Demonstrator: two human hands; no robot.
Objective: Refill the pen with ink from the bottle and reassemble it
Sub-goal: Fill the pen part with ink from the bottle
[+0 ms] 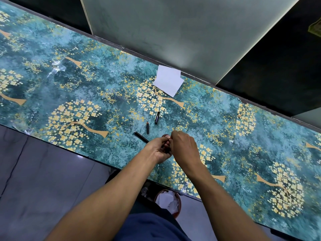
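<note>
Both hands meet at the near worktop (52,70) edge. The left hand (159,150) and right hand (183,146) close around a small object, apparently the ink bottle (165,136); the exact grip cannot be told. Three pen parts lie just beyond, far-left: barrel (141,136), nib section (147,127), cap (157,117), nearest the left hand.

Teal floral-patterned table (86,80), grey tiled floor (43,171), frosted glass panel (173,32) behind.
</note>
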